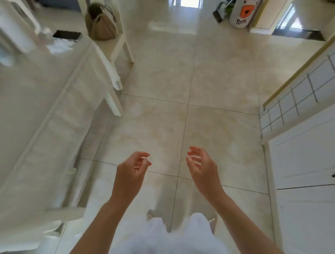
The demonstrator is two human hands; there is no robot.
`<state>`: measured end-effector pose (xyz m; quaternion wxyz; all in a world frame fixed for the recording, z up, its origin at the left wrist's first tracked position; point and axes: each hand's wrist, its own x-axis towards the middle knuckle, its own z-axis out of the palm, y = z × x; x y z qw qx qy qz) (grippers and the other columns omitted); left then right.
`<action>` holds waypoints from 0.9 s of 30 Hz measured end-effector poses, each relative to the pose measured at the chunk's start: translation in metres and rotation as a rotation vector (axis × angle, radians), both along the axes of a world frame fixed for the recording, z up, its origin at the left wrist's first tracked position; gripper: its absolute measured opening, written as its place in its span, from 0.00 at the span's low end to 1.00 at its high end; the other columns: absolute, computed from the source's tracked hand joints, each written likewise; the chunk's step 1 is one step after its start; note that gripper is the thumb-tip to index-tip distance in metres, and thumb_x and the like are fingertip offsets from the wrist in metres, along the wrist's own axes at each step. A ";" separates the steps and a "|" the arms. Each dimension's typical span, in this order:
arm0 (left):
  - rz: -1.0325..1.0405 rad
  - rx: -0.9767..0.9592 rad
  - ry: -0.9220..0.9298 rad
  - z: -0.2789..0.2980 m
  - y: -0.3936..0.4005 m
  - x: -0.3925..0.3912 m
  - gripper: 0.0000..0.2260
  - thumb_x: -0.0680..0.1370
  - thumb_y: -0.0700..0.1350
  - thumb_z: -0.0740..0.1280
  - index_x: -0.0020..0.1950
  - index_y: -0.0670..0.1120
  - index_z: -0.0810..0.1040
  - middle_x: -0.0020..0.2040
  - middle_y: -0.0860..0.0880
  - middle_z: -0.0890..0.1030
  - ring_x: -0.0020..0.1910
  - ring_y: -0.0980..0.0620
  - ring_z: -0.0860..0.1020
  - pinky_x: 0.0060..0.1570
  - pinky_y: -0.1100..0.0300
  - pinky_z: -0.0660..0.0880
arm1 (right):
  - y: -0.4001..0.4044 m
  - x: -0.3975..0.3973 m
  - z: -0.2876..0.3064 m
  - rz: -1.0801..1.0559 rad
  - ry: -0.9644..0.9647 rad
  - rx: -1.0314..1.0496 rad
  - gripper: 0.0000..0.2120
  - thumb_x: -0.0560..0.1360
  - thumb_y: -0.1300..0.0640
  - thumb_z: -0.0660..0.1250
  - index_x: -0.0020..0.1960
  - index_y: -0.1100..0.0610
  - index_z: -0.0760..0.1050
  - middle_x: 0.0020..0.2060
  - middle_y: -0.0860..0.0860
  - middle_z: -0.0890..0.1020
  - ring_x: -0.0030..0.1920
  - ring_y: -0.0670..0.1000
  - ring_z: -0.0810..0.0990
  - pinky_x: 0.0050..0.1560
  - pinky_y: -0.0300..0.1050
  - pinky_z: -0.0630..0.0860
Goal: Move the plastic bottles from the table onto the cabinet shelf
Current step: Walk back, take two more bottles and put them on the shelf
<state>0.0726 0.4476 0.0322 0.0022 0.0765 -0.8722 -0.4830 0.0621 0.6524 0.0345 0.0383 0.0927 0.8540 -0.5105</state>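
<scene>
On the far left your table (35,94) is too blurred to pick out any bottles, and past it a white bin (243,12) reads "Toys". Your left hand (131,172) and right hand (203,166) hang over the floor (184,79), fingers loosely curled, both empty, beside the cabinet (305,161).

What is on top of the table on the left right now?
The table carries a white cloth, a blurred clear bottle-like thing and a dark tray at its far end. Blur hides finer detail; its left part is out of frame.
</scene>
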 end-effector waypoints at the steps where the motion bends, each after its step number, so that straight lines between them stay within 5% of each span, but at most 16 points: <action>1: 0.039 0.011 -0.006 0.002 -0.023 0.004 0.07 0.79 0.38 0.65 0.51 0.48 0.80 0.38 0.57 0.84 0.39 0.61 0.83 0.42 0.69 0.78 | -0.024 -0.003 -0.002 0.039 -0.006 -0.004 0.14 0.77 0.60 0.66 0.62 0.58 0.73 0.50 0.48 0.80 0.48 0.44 0.80 0.52 0.41 0.79; 12: 0.524 0.124 -0.056 -0.008 -0.193 0.032 0.11 0.80 0.40 0.64 0.48 0.58 0.78 0.40 0.61 0.84 0.41 0.57 0.83 0.46 0.59 0.79 | -0.230 -0.049 -0.008 0.481 -0.066 0.018 0.13 0.77 0.60 0.66 0.61 0.54 0.73 0.50 0.48 0.81 0.51 0.45 0.81 0.55 0.45 0.78; 21: 0.831 0.125 -0.088 -0.012 -0.283 0.015 0.07 0.79 0.40 0.65 0.52 0.50 0.80 0.38 0.57 0.84 0.40 0.63 0.82 0.43 0.62 0.76 | -0.357 -0.110 -0.008 0.792 -0.018 0.010 0.13 0.77 0.60 0.66 0.61 0.55 0.73 0.49 0.46 0.80 0.51 0.46 0.81 0.56 0.46 0.78; 27: 1.019 0.186 -0.098 -0.007 -0.340 -0.007 0.08 0.79 0.39 0.65 0.51 0.50 0.80 0.40 0.54 0.85 0.42 0.52 0.83 0.45 0.59 0.77 | -0.440 -0.151 -0.001 1.030 -0.007 -0.009 0.14 0.77 0.59 0.65 0.62 0.54 0.72 0.51 0.48 0.81 0.54 0.47 0.80 0.57 0.44 0.76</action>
